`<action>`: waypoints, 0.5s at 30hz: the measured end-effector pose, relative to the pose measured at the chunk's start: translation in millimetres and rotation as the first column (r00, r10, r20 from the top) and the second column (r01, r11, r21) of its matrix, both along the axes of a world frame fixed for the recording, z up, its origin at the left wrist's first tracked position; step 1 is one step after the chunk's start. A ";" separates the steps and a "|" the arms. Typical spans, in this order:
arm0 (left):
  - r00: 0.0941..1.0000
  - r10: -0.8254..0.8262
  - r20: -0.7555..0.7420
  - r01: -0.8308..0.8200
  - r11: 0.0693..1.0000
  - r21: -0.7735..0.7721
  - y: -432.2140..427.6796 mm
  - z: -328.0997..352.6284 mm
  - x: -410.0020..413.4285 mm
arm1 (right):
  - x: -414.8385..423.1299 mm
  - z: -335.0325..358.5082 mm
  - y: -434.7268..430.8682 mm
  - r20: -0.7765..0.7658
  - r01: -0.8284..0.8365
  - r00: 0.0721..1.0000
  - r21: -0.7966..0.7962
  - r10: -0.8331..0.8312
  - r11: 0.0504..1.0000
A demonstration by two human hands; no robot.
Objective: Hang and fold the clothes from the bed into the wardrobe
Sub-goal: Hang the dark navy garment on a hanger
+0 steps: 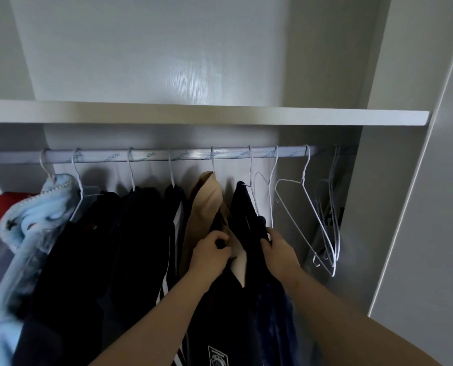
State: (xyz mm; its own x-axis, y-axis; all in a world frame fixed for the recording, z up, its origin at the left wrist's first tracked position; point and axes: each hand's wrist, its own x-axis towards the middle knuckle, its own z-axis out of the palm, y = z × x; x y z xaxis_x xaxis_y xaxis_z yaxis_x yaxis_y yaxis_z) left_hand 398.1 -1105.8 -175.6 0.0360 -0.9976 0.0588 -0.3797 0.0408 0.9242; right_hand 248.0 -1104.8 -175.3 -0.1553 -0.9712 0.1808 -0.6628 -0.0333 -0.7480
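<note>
The person's two bare arms (352, 320) reach in from the near side. The right hand (279, 247) has its fingers curled round the right edge of a dark blue top (243, 207). The left hand (210, 250) pinches a fold of the same cloth near the front opening. The top hangs on a thin white hanger (251, 175) on the rail (151, 155), between a tan garment (206, 196) on its left and empty hangers (299, 207) on its right. The top looks soft, light and floppy, so it may slide off the thin wire. Up by the shoulders, close to the hanger, seems the best place to hold it.
</note>
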 end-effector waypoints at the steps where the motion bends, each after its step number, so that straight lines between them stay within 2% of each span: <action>1: 1.000 -0.005 0.014 0.006 1.000 -0.022 4.1 -0.7 -1.1 | 0.2 -1.0 4.2 0.022 -0.008 1.000 0.008 0.008 1.000; 7: 0.995 0.034 0.095 -0.028 0.997 -0.067 49.6 -11.1 -10.6 | -2.9 -9.5 54.0 0.117 -0.033 0.993 0.002 0.033 0.999; 15: 0.996 0.071 -0.056 -0.071 0.997 -0.005 155.9 -25.8 -32.4 | -8.0 -19.6 169.5 0.339 -0.069 0.939 0.038 0.052 0.997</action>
State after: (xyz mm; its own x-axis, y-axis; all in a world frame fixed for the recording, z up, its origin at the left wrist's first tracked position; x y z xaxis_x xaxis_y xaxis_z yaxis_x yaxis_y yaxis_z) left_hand 365.7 -949.9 -201.4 0.1102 -0.9920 0.0614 -0.3295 0.0218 0.9439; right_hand 240.0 -935.3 -195.0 -0.1393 -0.9870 0.0800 -0.3690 -0.0232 -0.9291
